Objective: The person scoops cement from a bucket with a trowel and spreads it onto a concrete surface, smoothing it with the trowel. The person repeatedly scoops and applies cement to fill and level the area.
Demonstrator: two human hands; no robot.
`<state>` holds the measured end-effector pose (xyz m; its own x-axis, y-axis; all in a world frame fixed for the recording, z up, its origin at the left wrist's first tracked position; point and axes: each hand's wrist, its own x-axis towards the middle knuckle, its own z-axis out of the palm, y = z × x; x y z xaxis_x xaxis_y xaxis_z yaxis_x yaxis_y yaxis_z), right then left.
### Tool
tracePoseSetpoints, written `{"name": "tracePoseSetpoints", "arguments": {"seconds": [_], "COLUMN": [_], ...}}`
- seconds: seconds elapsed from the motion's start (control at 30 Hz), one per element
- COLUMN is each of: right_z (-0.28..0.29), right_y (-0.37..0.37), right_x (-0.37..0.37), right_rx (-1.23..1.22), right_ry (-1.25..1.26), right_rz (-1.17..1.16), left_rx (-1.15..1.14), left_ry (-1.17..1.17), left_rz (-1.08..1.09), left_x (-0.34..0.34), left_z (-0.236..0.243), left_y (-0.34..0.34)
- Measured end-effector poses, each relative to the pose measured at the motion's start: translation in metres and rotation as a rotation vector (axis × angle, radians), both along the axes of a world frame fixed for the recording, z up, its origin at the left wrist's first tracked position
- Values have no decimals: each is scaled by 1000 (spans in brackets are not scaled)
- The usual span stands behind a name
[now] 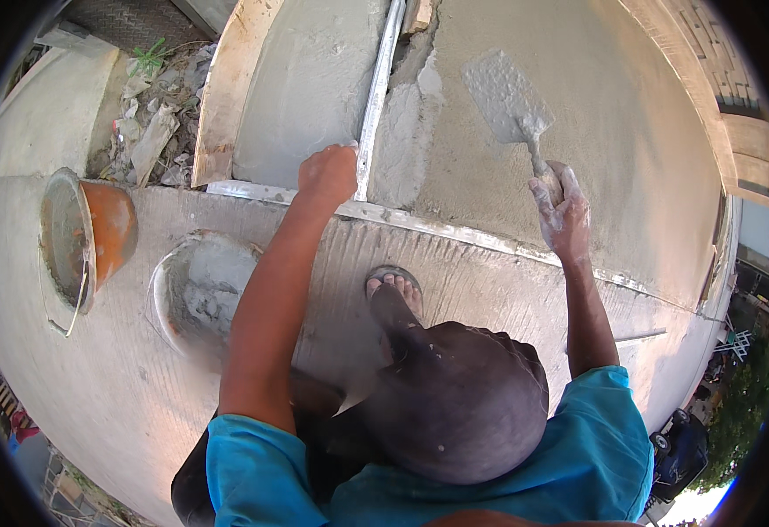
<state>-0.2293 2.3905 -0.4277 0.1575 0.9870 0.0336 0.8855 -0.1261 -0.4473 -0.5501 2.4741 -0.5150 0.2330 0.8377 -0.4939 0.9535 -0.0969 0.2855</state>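
Observation:
My left hand (327,176) is closed in a fist against the long upright-running metal strip (381,79) between two cement surfaces; its fingertips and what they hold are hidden. My right hand (560,211) grips the handle of a trowel (500,92), whose rectangular blade carries lumpy wet cement over the smoothed right surface (630,149). A second metal strip (463,237) runs crosswise below both surfaces. The left surface (305,79) is bordered by a wooden board (217,114). My sandalled foot (397,290) is below the crosswise strip.
An orange bucket (112,233) with cement inside stands at the left, beside a white-rimmed container of wet cement (209,290) partly behind my left arm. Rubble (151,132) lies beside the board. Dark wheeled objects (678,443) and greenery show at the right rim.

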Motion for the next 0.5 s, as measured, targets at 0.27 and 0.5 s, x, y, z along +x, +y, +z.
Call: {"name": "tracePoseSetpoints", "arguments": {"seconds": [0.27,0.5], "right_z": [-82,-50], "right_y": [67,56], "right_x": [-100,-124], "right_rx": [429,-142], "right_ry": [71,510], "right_rz": [-109,-56], "left_rx": [399,333], "left_ry": [-160,-102], "left_rz": [-109,559], "left_x": [-131,-302], "left_z": [138,144], "left_y": [-38,-179]}}
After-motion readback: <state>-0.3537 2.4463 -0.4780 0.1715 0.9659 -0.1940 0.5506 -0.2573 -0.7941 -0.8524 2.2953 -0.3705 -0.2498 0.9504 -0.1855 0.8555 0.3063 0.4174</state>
